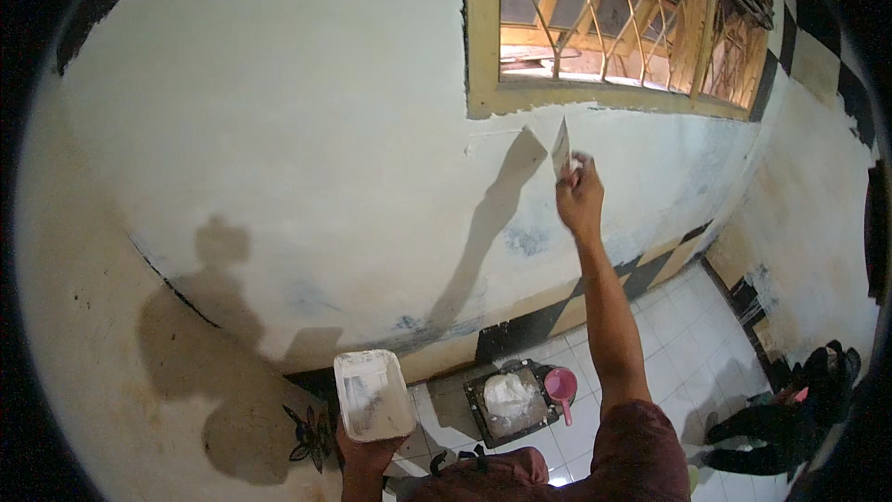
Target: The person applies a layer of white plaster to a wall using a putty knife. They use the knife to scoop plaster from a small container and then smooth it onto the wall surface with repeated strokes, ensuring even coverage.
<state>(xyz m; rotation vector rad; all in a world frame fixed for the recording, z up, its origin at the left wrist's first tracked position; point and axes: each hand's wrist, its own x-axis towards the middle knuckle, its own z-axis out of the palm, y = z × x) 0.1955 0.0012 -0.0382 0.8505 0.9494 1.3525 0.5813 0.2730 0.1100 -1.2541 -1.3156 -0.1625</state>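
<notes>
R hand (581, 191) pinches a scraper (561, 151) just below the window frame (604, 104). Scraper's prob. light, w/ thin, stiff-ish blade; best held by handle. Blade points up, seen nr edge-on, long axis approx. upright. L hand (368, 454) supports a tub (400, 400) at its near end; fingers hidden, can't tell if spread. Tub's prob. light, rigid; hold underneath. Long axis runs wallward, slightly L.

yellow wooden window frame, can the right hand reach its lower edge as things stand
Probably yes: the right hand, holding a flat grey-bladed scraper, hovers just below the yellow wooden window frame, and nothing visible blocks the way between them.
</notes>
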